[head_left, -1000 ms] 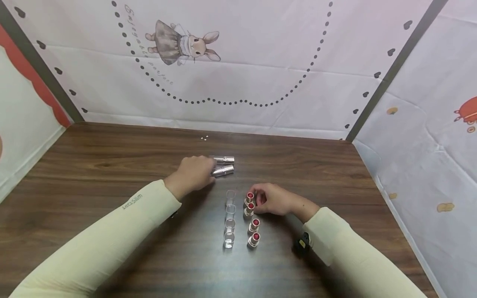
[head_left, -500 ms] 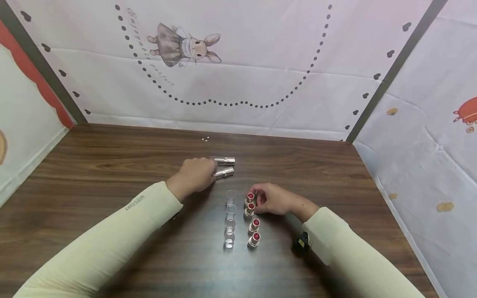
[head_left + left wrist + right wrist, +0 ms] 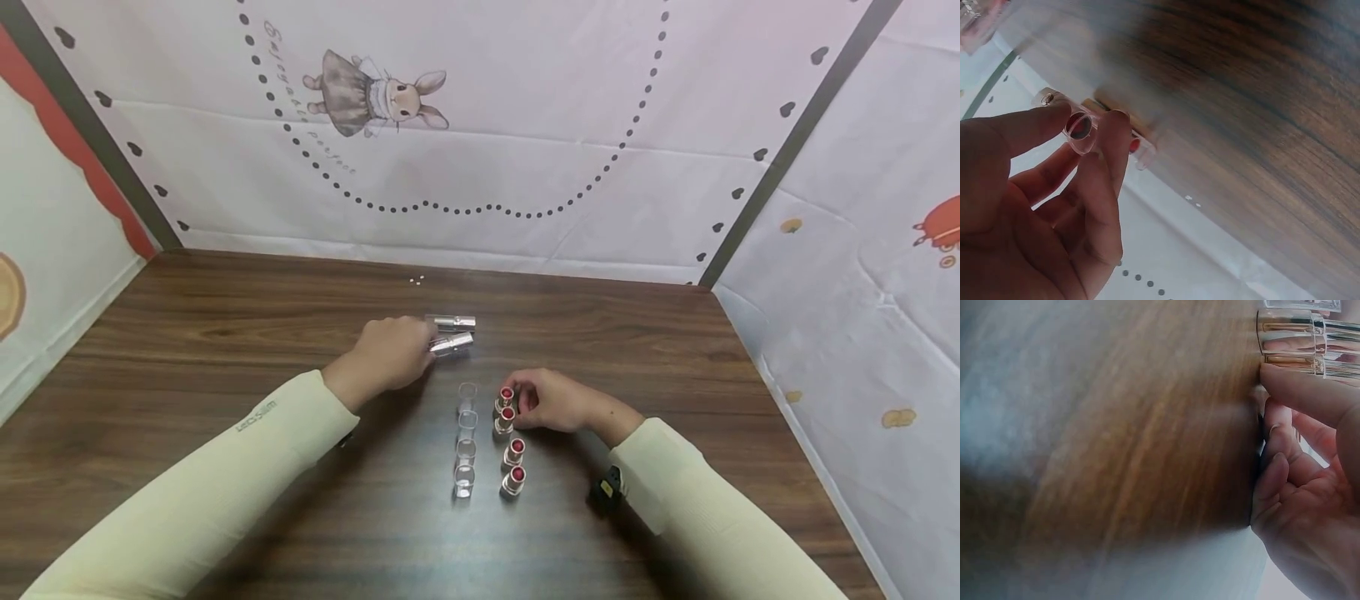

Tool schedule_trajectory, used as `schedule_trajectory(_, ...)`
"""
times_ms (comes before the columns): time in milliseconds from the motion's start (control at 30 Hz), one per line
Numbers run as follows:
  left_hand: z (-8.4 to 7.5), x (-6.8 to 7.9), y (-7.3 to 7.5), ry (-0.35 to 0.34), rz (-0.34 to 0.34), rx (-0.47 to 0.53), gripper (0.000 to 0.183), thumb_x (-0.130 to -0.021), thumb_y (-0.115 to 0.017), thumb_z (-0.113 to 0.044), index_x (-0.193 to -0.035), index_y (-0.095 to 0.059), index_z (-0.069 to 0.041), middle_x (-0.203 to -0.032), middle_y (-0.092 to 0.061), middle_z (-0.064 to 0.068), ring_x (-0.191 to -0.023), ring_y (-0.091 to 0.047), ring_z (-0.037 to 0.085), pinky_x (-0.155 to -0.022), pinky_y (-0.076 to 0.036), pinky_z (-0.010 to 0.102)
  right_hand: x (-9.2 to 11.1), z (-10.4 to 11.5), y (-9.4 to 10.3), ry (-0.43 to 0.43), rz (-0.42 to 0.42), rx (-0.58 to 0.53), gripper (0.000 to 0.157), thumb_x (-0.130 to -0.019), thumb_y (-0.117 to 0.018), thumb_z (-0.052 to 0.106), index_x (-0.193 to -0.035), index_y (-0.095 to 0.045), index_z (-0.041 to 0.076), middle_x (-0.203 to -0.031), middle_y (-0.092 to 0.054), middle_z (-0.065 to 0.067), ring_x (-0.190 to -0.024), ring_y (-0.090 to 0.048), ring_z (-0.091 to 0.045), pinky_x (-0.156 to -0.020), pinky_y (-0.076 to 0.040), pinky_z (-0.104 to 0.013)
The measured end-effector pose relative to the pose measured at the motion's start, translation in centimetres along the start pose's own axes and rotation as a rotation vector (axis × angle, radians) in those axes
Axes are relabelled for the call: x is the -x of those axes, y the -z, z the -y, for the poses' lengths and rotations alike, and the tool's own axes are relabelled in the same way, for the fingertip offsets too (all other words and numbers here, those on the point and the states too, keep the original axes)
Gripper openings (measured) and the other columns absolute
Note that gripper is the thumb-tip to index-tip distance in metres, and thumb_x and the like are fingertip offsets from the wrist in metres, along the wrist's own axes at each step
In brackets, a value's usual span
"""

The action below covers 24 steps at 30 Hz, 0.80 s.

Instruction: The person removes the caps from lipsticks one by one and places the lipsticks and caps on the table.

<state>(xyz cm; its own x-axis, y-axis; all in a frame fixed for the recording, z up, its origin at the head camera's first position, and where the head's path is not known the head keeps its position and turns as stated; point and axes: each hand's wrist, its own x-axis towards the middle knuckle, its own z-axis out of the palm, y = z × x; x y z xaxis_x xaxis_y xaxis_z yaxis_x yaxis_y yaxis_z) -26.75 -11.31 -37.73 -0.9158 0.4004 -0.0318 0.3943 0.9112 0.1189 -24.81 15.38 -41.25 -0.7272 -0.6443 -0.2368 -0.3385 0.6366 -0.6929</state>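
Observation:
In the head view my left hand (image 3: pixel 393 350) reaches over two silver lipsticks with clear caps, lying on the table. Thumb and fingers pinch the clear cap end of the nearer lipstick (image 3: pixel 453 342); its red tip (image 3: pixel 1079 126) shows in the left wrist view. Just beyond it lies the other capped lipstick (image 3: pixel 459 323). My right hand (image 3: pixel 553 402) pinches the far pair of standing, uncapped lipsticks, with the thumb by the nearer one (image 3: pixel 503 427) and a finger behind the farther one (image 3: pixel 503 405). Two more red lipsticks (image 3: pixel 513 482) stand closer to me.
Several clear caps (image 3: pixel 464 490) stand in a row left of the uncapped lipsticks. Small white bits (image 3: pixel 417 281) lie near the back of the wooden table (image 3: pixel 337 533). Printed white cloth (image 3: pixel 525 100) hangs at the back and both sides.
The near capped lipstick shifts very slightly under my left hand. My right hand stays by the standing lipsticks. The head view has turned slightly.

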Motion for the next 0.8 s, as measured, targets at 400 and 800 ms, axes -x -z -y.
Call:
schedule_trajectory(400,-0.8,2.2,1.2,-0.031,-0.093,0.042,0.018,-0.095,-0.067,-0.026,-0.11,-0.07,-0.016,-0.098,-0.071,0.003,-0.083,-0.07,0.027,-0.066,-0.054,0.05,0.2,-0.1,0.1,-0.003,0.003,-0.005,0.026,-0.087,-0.075,0.007,-0.111,-0.064,0.009,-0.074,-0.057,0.003,-0.067,-0.052,-0.008,-0.064,-0.044,-0.022)
schedule_trajectory(800,-2.1,4.7,2.3,-0.058,-0.124,0.057,0.023,-0.095,-0.068,-0.03,-0.114,-0.069,-0.018,-0.1,-0.069,0.0,-0.073,-0.063,0.017,-0.059,-0.051,0.042,0.2,-0.3,0.2,0.025,0.015,-0.028,0.027,-0.087,-0.074,0.007,-0.112,-0.064,0.007,-0.074,-0.058,0.004,-0.068,-0.053,-0.008,-0.066,-0.045,-0.022)
